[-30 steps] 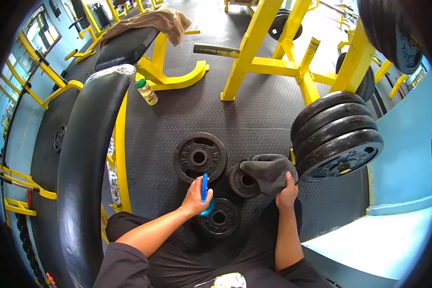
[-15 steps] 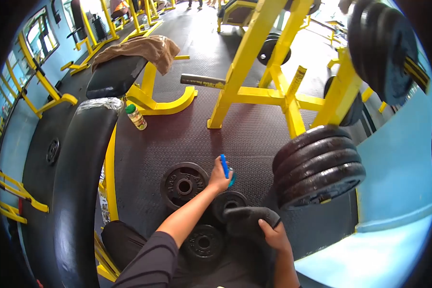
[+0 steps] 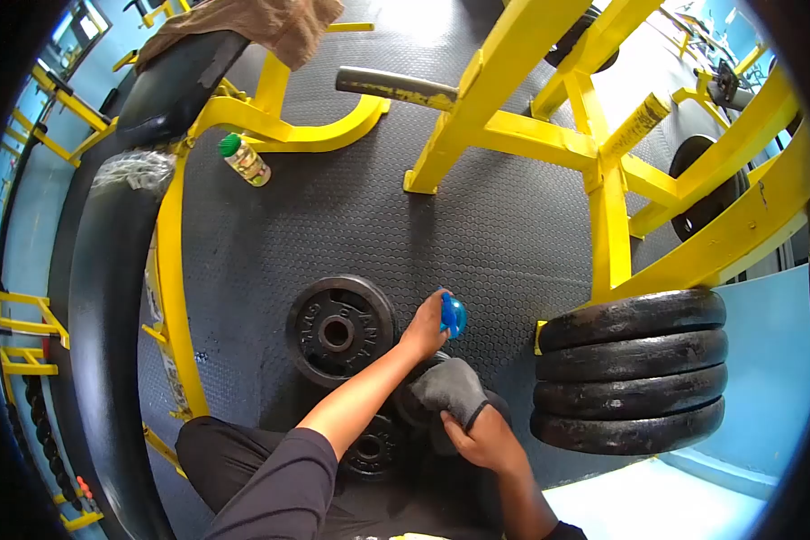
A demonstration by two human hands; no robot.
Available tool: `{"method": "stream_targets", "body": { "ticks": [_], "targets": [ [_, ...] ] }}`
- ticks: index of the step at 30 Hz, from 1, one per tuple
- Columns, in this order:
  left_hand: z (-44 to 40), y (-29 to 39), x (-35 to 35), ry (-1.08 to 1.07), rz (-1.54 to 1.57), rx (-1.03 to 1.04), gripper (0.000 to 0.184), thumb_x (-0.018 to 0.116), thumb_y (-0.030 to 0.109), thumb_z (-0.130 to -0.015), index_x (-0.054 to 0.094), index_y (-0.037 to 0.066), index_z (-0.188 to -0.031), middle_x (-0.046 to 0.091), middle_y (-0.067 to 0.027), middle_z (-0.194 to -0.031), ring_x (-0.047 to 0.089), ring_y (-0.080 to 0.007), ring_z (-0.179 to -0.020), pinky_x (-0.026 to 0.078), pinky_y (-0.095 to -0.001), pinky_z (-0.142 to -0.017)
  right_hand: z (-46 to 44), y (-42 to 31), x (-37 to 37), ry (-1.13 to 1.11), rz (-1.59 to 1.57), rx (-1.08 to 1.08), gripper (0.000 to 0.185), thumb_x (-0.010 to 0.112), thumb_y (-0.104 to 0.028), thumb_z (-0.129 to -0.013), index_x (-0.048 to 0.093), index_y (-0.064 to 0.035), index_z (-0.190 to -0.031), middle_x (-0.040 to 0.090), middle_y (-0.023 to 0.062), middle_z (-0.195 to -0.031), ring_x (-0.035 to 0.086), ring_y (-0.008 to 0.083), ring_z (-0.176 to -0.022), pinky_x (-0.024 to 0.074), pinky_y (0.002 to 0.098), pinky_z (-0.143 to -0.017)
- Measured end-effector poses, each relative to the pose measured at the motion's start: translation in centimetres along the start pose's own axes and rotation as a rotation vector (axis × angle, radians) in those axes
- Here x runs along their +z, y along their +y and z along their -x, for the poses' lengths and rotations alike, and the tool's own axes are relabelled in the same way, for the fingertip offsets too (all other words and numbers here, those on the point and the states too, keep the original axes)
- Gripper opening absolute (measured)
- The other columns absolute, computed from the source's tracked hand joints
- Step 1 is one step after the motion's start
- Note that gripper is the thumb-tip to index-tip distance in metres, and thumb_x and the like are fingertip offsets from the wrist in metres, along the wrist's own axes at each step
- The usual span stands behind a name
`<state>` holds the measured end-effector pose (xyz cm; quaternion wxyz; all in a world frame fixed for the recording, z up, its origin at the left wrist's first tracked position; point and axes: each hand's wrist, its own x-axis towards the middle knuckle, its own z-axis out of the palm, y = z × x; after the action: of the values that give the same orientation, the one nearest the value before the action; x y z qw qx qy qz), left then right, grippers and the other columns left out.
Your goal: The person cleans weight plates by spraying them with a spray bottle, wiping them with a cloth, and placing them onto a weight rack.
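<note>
My left hand [image 3: 426, 326] is closed around a blue spray bottle [image 3: 454, 315], held above the floor to the right of the large weight plate [image 3: 336, 332]. A dark grey cloth [image 3: 452, 389] is in my right hand [image 3: 485, 438], its thumb pressed on the near edge. The cloth hangs over a smaller plate, hiding most of it. Another small plate [image 3: 369, 447] lies nearer to me, partly behind my left forearm.
A black padded bench [image 3: 112, 315] runs along the left, with a brown towel [image 3: 283, 27] on its raised end. A green-capped bottle [image 3: 245, 160] stands on the floor. Stacked black plates [image 3: 630, 373] and a yellow frame [image 3: 607, 225] are at right.
The view has shifted. My left hand has moved right with the spray bottle, away from the large plate. My right hand has brought the cloth lower and closer to the small plates.
</note>
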<state>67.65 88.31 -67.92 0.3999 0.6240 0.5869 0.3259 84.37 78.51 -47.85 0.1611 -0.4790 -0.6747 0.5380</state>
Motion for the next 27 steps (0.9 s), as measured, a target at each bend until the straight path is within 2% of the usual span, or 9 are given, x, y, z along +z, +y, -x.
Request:
{"method": "stream_targets", "body": {
  "ticks": [3,5,6,8,10,13,18,23,27],
  "targets": [
    [1.7,0.2,-2.0,0.014,-0.05,0.058,0.094,0.068,-0.005,-0.072,0.019,0.013,-0.151,0.039,-0.027,-0.14,0.04,-0.0453,-0.129,0.038,-0.0477,-0.105,-0.7,-1.8,-1.0,-0.095,0.322,-0.132,0.025,0.062,-0.007,-0.078,0.066,-0.0014,-0.101,0.062,0.0206,-0.106,0.057,0.0389,-0.102,0.0459,0.0435,-0.086],
    [2.9,5.0,-6.1,-0.154,-0.334,-0.129,0.096,0.061,-0.011,-0.069,0.019,0.014,-0.152,0.03,-0.0292,-0.147,0.035,-0.0464,-0.133,0.034,-0.048,-0.109,-0.7,-4.2,-1.5,-0.117,0.888,-0.211,0.014,0.063,-0.009,-0.07,0.068,-0.0018,-0.081,0.06,0.0165,-0.093,0.055,0.0343,-0.094,0.0443,0.0411,-0.081],
    [3.8,8.4,-9.4,-0.329,-0.248,0.071,0.092,0.048,-0.015,-0.067,0.024,0.012,-0.152,0.025,-0.0292,-0.151,0.025,-0.0448,-0.14,0.025,-0.0464,-0.115,-0.6,-3.9,-1.1,-0.049,0.904,-0.319,0.007,0.063,-0.01,-0.068,0.066,-0.0039,-0.066,0.057,0.0128,-0.085,0.052,0.03,-0.089,0.0419,0.0387,-0.077],
    [6.9,12.1,-12.5,-0.476,-0.119,0.427,0.074,0.064,0.001,-0.067,0.047,0.009,-0.139,0.037,-0.0229,-0.148,0.036,-0.0413,-0.134,0.03,-0.0475,-0.111,-0.3,-5.3,-0.8,-0.029,0.89,-0.369,0.006,0.062,-0.009,-0.069,0.067,-0.0056,-0.067,0.058,0.0115,-0.087,0.053,0.0288,-0.09,0.0418,0.0388,-0.078],
    [11.0,15.6,-14.6,-0.611,-0.254,0.458,0.058,0.074,0.024,-0.072,0.057,0.003,-0.124,0.055,-0.0189,-0.129,0.05,-0.0356,-0.122,0.039,-0.0461,-0.103,0.5,-6.5,-0.7,-0.095,0.857,-0.38,0.008,0.061,-0.007,-0.073,0.068,-0.0101,-0.072,0.058,0.0081,-0.09,0.055,0.0261,-0.093,0.0414,0.0389,-0.08],
    [15.3,19.4,-16.8,-0.605,-0.532,0.349,0.03,0.068,0.03,-0.084,0.06,0.001,-0.084,0.063,-0.0155,-0.089,0.063,-0.0359,-0.086,0.05,-0.0457,-0.079,2.7,-8.4,0.1,0.165,0.818,-0.505,0.008,0.06,-0.01,-0.075,0.068,-0.0118,-0.079,0.058,0.0071,-0.087,0.057,0.0248,-0.093,0.0423,0.0376,-0.079],
    [20.5,23.9,-17.7,-0.499,-0.612,0.239,0.029,0.059,0.031,-0.091,0.058,0.002,-0.085,0.062,-0.0163,-0.085,0.064,-0.0363,-0.084,0.051,-0.0464,-0.077,1.6,-2.6,5.0,0.816,0.297,-0.335,0.024,0.064,-0.01,-0.078,0.051,-0.0064,-0.098,0.053,0.0117,-0.084,0.055,0.0305,-0.077,0.0467,0.0385,-0.07],
    [22.1,26.4,-20.7,-0.639,-0.722,0.032,0.034,0.056,0.033,-0.093,0.062,0.007,-0.115,0.066,-0.0162,-0.107,0.062,-0.033,-0.105,0.05,-0.0428,-0.09,0.1,0.2,9.3,0.701,-0.243,-0.104,0.024,0.059,-0.011,-0.088,0.036,-0.0082,-0.095,0.054,0.0102,-0.08,0.057,0.0199,-0.076,0.0472,0.0327,-0.072],
    [19.8,25.0,-27.8,0.002,-0.427,0.145,0.029,0.061,0.022,-0.09,0.064,0.003,-0.111,0.066,-0.0179,-0.106,0.065,-0.0324,-0.096,0.051,-0.0391,-0.085,-1.9,-2.6,11.2,0.719,-0.658,-0.227,0.018,0.051,-0.019,-0.096,0.037,-0.0068,-0.098,0.054,0.0087,-0.091,0.055,0.0156,-0.088,0.0474,0.0308,-0.079]
  ]
}}
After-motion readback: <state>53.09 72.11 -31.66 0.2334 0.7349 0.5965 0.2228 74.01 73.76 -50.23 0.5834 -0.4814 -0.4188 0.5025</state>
